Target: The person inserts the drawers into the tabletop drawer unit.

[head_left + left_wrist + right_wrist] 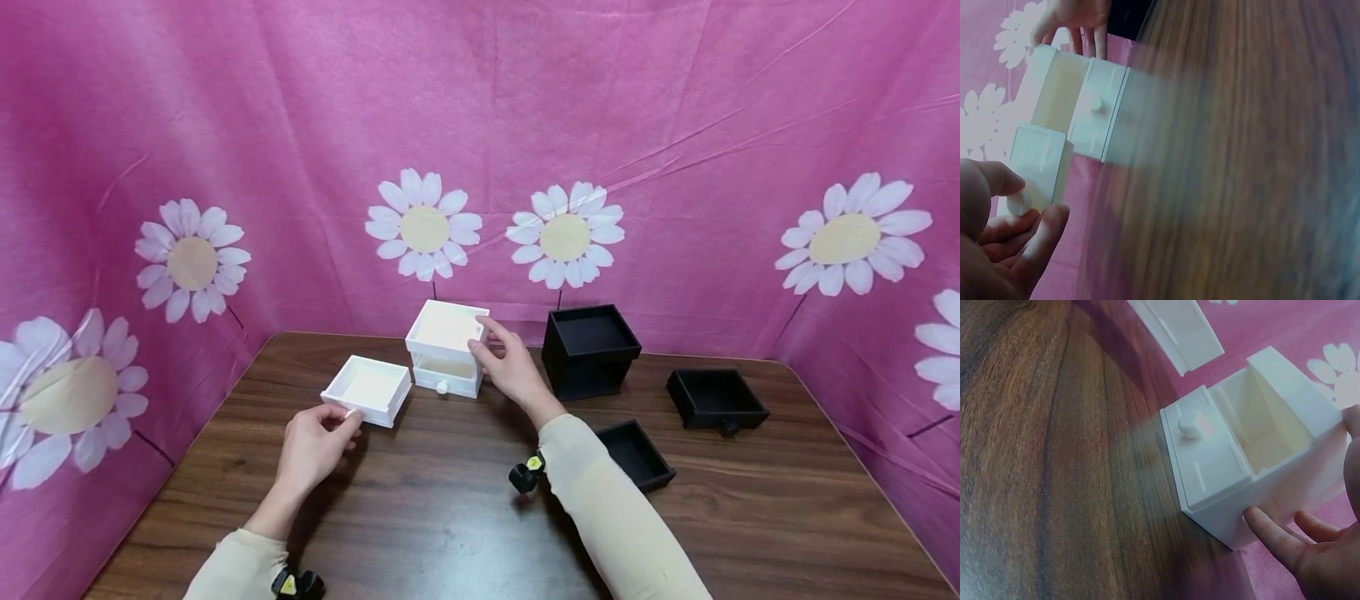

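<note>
From where I stand, the person's left hand (311, 446) pinches the round knob (1019, 203) of a shallow white, plastic-looking drawer (369, 385), its fingers close together. The drawer appears raised above the brown wood-grain table (420, 508), just left of a boxy white, plastic-looking cabinet (450, 329) and apart from it. That cabinet has a rimmed tray top, a hollow upper slot, and a lower drawer (463, 386) sitting in place with its own round white knob. The right hand (517, 371) rests on the cabinet's right side, fingers fairly straight and spread against the wall, thumb near the top rim.

To the right stands a matching black cabinet (600, 333). A rectangular black drawer with a knob (716, 400) lies farther right; a second black drawer (637, 454) is partly hidden by the right sleeve (600, 500). Bright pink cloth with white daisies (487, 100) hangs behind the table.
</note>
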`<state>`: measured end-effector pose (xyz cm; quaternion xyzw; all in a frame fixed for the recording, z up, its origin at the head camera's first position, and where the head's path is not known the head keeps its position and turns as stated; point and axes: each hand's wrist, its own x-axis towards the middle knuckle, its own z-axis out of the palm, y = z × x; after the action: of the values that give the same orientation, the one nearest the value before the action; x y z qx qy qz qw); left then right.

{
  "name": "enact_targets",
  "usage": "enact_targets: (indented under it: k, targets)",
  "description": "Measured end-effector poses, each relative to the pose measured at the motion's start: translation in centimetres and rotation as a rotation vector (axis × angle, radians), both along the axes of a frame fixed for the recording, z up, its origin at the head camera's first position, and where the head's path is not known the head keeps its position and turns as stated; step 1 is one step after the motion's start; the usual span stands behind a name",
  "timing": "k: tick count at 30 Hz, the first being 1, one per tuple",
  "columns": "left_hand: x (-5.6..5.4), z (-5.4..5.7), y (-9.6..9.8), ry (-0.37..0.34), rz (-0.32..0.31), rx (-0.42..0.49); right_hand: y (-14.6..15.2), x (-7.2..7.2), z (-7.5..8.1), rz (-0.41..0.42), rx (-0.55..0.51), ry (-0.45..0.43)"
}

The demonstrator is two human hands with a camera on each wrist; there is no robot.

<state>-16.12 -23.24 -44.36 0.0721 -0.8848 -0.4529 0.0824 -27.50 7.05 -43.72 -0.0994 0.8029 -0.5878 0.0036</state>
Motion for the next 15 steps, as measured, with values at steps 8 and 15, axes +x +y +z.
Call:
enact_targets:
  k: [8, 15]
  targets:
    - [0.3, 0.4, 1.1, 0.017, -0.017, 0.01, 0.0, 0.0, 0.0, 0.002, -0.007, -0.008]
    - [0.5, 0.7, 2.2, 0.014, -0.034, 0.017, 0.1, 0.0, 0.0, -0.002, 0.01, -0.023]
